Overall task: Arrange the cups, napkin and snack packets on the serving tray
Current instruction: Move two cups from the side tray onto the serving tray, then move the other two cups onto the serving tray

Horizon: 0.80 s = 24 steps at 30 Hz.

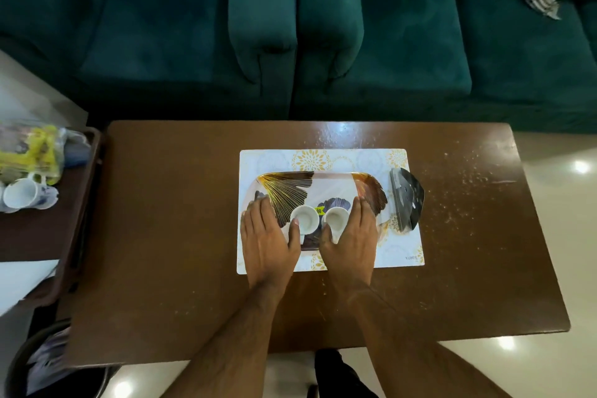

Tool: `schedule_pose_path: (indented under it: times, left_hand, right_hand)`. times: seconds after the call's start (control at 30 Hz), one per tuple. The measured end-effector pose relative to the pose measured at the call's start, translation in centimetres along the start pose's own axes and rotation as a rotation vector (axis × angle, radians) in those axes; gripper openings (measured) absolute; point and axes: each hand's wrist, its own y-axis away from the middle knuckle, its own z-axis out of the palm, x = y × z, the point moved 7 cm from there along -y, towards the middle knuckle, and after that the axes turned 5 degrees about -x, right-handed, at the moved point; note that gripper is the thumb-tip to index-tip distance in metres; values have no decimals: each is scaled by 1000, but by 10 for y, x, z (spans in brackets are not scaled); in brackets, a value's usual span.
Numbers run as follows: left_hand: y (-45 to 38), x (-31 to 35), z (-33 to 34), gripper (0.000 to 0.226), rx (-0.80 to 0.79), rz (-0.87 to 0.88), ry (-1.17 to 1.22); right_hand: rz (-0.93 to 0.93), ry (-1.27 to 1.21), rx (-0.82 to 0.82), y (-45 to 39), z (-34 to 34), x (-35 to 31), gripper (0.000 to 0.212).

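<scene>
A serving tray point(326, 186) with gold and dark leaf print lies on a white patterned placemat point(274, 157). Two small white cups stand side by side near its front edge: the left cup point(305, 218) and the right cup point(336, 216). My left hand point(266, 237) cups the left one, thumb against its side. My right hand point(350, 236) wraps the right cup the same way. A dark snack packet point(407, 200) lies on the mat just right of the tray. No napkin is visible.
The brown table point(181, 220) carries scattered crumbs at the right. A side tray point(87, 191) at the left holds more white cups point(24, 194) and yellow packets point(30, 152). Teal sofas point(323, 26) stand behind. A bin point(38, 362) sits below left.
</scene>
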Motion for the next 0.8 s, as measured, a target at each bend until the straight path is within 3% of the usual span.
schedule_pose_path:
  times: [0.33,0.8]
  left_hand:
    - [-50,-41,-81,74,54,62,-147]
    - [-85,-219,-205,81,111,-96,-194]
  right_hand:
    - [-393,243,-133,-17,-5,-102,88]
    - [-703,320,-144,22,77,-312,85]
